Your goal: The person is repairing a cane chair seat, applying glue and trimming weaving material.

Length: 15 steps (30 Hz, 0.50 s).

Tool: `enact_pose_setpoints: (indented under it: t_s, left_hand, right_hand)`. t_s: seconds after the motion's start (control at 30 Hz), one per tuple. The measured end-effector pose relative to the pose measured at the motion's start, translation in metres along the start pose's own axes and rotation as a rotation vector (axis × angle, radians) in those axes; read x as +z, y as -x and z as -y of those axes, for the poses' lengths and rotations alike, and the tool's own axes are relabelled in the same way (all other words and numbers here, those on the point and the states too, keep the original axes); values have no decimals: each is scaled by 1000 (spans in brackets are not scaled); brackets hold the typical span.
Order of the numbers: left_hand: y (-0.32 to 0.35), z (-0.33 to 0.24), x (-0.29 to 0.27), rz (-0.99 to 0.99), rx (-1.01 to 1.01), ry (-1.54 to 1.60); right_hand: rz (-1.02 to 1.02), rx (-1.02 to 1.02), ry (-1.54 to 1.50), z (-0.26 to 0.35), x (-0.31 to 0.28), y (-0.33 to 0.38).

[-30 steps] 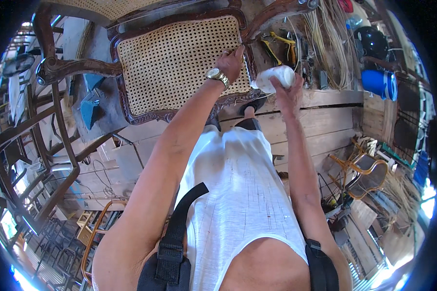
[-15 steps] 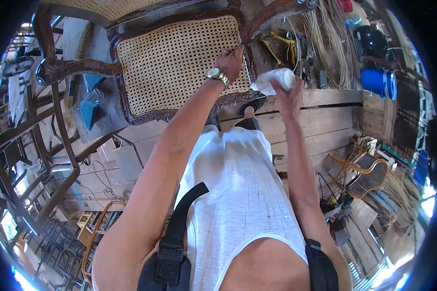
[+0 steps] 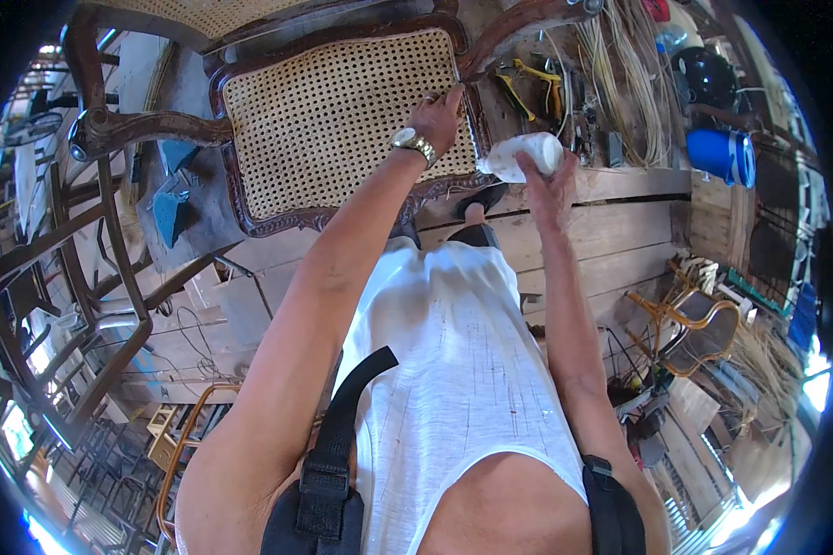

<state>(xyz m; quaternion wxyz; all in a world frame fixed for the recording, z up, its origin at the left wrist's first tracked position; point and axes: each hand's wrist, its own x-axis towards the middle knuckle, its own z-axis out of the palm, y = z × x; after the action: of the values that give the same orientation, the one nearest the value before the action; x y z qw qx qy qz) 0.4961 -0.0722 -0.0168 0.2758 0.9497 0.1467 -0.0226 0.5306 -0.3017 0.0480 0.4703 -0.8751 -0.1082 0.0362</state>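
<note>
A dark carved wooden armchair has a woven cane seat (image 3: pixel 324 129). My left hand (image 3: pixel 435 122), with a watch on its wrist, rests at the seat's right edge. Its fingers are bent and close together by the wooden rim (image 3: pixel 479 116); whatever they pinch is too small to make out. In my right hand (image 3: pixel 552 190) is a white plastic squeeze bottle (image 3: pixel 523 157), lying nearly sideways. The bottle's narrow tip points left and meets the seat's right edge near the front corner. A pale line runs along that edge.
Yellow-handled pliers (image 3: pixel 548 83) and other tools lie right of the chair, beside loose cane strands (image 3: pixel 625 83). A blue container (image 3: pixel 720 157) stands farther right. Blue angular blocks (image 3: pixel 169 215) sit left of the seat. A bare wooden chair frame (image 3: pixel 93 240) is at the left.
Both hands stay almost in place, the bottle tip still at the seat's edge. Only a very slight shift of the whole view shows.
</note>
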Motion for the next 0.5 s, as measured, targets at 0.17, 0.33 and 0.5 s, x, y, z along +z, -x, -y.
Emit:
enact_pose_setpoints:
  t_s: [0.17,0.33,0.5]
  left_hand:
    - [21,3,-22,-28,-25,189]
    - [100,33,-41,-354,37,348]
    - [249,82,-49,-335,-348,340]
  right_hand:
    - [-19,48,36,-3,-1,1]
    - [-30,84,10,-3,1,1]
    - [-28,60,64,1,-2,2]
